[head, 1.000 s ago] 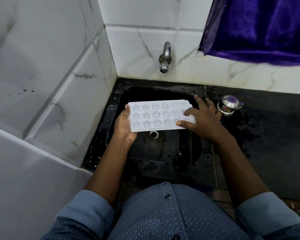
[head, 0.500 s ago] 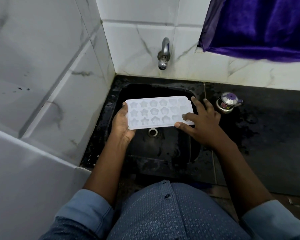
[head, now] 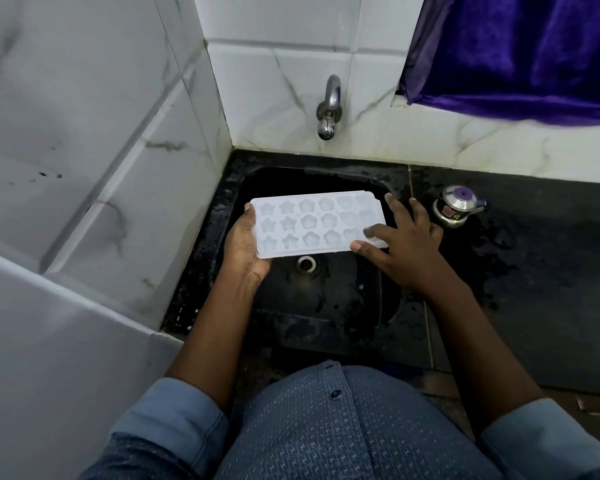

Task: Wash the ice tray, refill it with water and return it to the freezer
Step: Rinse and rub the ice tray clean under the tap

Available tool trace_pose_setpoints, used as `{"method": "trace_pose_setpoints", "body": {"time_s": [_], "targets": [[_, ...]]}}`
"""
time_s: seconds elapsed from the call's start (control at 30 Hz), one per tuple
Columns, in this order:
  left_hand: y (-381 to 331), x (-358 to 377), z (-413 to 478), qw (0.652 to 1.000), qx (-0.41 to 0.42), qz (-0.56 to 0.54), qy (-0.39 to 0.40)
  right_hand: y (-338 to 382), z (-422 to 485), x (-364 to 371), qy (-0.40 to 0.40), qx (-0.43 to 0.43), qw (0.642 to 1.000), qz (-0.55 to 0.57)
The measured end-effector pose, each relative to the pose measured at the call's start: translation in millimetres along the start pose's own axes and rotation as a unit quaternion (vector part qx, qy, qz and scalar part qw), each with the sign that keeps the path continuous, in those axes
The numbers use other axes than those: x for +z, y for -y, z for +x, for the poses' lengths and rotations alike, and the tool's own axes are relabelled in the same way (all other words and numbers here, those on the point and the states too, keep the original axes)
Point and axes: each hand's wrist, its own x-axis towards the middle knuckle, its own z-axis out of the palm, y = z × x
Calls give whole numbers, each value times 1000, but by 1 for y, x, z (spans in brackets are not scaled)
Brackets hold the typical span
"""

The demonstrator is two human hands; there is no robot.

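Left hand (head: pixel 246 247): grasps the left end of the white plastic ice tray with star and flower moulds (head: pixel 316 223).
Right hand (head: pixel 406 244): unclenched, fingers spread, thumb and forefinger resting on the tray's right end.
Tray: held level over the black square sink (head: pixel 326 306), below the chrome wall tap (head: pixel 329 109).
Doing it well: probably start the water, then tilt the tray so every mould drains.

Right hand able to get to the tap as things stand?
Probably yes. The right hand only rests straight fingers on the ice tray, which the left hand grips at its other end, and nothing stands between it and the tap.
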Motion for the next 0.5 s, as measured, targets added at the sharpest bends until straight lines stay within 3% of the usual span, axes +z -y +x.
{"method": "trace_pose_setpoints", "body": {"time_s": [0.5], "targets": [[-4,3,-5,1000,8,3,-7,0,1,1,3,0,1000,5]]}}
